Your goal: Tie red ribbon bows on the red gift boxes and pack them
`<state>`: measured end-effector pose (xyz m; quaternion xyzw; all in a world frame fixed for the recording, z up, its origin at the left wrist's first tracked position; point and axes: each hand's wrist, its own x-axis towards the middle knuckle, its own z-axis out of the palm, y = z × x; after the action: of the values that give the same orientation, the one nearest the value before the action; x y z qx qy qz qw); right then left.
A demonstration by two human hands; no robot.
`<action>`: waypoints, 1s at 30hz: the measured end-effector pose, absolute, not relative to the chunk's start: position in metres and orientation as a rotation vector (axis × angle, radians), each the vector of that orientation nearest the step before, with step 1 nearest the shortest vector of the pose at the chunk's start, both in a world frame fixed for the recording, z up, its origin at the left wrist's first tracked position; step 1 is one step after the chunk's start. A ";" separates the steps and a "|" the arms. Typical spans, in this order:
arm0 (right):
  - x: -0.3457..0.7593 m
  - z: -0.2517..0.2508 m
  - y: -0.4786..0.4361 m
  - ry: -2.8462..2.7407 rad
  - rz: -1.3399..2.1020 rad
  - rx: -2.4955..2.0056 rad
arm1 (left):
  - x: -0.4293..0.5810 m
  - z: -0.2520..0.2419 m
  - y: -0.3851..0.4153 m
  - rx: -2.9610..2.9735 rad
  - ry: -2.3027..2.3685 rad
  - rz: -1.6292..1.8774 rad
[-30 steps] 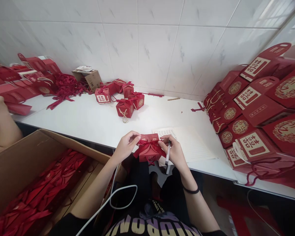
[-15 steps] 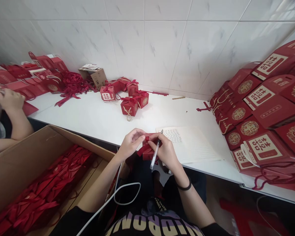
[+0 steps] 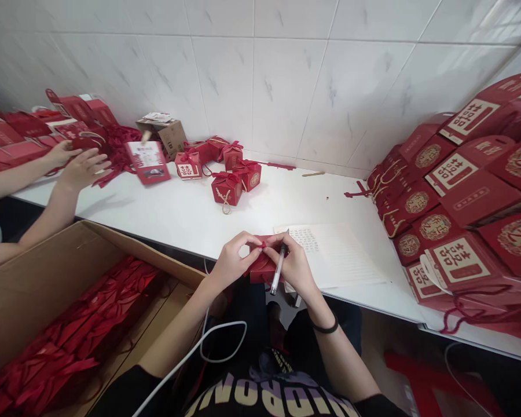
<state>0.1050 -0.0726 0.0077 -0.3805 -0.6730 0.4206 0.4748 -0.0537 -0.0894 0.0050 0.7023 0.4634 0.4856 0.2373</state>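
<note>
A small red gift box sits at the table's front edge, just above my lap. My left hand pinches the red ribbon on top of the box between thumb and index finger. From the other side, my right hand grips the same ribbon with its fingertips. A clear pen is tucked between the fingers of my right hand, pointing up and away. A lined sheet of paper with handwriting lies beside the box, partly under my right hand.
Several tied red boxes stand farther back. Large red gift boxes are stacked at right. A cardboard carton of red ribboned boxes is at left. Beyond it are a co-worker's hands, a red-and-white card and loose ribbons.
My fingertips have come closer together at the ribbon, and the loose ribbon end has drawn in. The co-worker's hands have reached over the table, and a red-and-white card has appeared there.
</note>
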 end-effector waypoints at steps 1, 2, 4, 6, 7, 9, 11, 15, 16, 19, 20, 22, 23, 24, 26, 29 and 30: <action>0.105 0.007 -0.073 -1.645 1.027 -0.928 | -0.053 0.004 -0.089 1.939 1.259 1.349; 0.105 0.007 -0.073 -1.644 1.025 -0.925 | -0.053 0.004 -0.089 1.939 1.254 1.369; 0.105 0.007 -0.073 -1.641 1.020 -0.920 | -0.052 0.002 -0.089 1.904 1.260 1.401; 0.105 0.007 -0.073 -1.648 1.019 -0.919 | -0.051 0.000 -0.088 1.856 1.278 1.418; 0.105 0.007 -0.073 -1.650 1.022 -0.918 | -0.050 -0.001 -0.088 1.836 1.287 1.424; 0.105 0.009 -0.072 -1.650 1.034 -0.913 | -0.049 -0.003 -0.088 1.812 1.296 1.432; 0.105 0.010 -0.072 -1.646 1.045 -0.905 | -0.048 -0.003 -0.088 1.813 1.299 1.436; 0.104 0.011 -0.072 -1.654 1.045 -0.910 | -0.048 -0.002 -0.089 1.919 1.340 1.438; 0.104 0.011 -0.072 -1.654 1.044 -0.915 | -0.047 -0.002 -0.089 1.957 1.362 1.441; 0.104 0.011 -0.073 -1.659 1.053 -0.918 | -0.046 -0.003 -0.090 2.082 1.429 1.461; 0.104 0.011 -0.074 -1.664 1.058 -0.912 | -0.045 -0.004 -0.090 2.118 1.444 1.478; 0.103 0.011 -0.074 -1.674 1.058 -0.895 | -0.045 -0.003 -0.089 2.178 1.443 1.529; 0.103 0.011 -0.074 -1.676 1.053 -0.888 | -0.045 -0.003 -0.089 2.198 1.425 1.553; 0.103 0.011 -0.074 -1.678 1.045 -0.881 | -0.045 -0.003 -0.089 2.215 1.399 1.571; 0.103 0.011 -0.073 -1.679 1.034 -0.875 | -0.045 -0.003 -0.089 2.247 1.346 1.585; 0.103 0.011 -0.074 -1.680 1.015 -0.885 | -0.045 -0.004 -0.088 2.289 1.351 1.599; 0.103 0.011 -0.074 -1.679 1.006 -0.891 | -0.045 -0.005 -0.088 2.301 1.369 1.607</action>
<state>0.1026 -0.0741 0.0113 -0.3644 -0.6868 0.4116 0.4755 -0.0453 -0.0878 -0.0050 0.7367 0.4385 0.5146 0.0095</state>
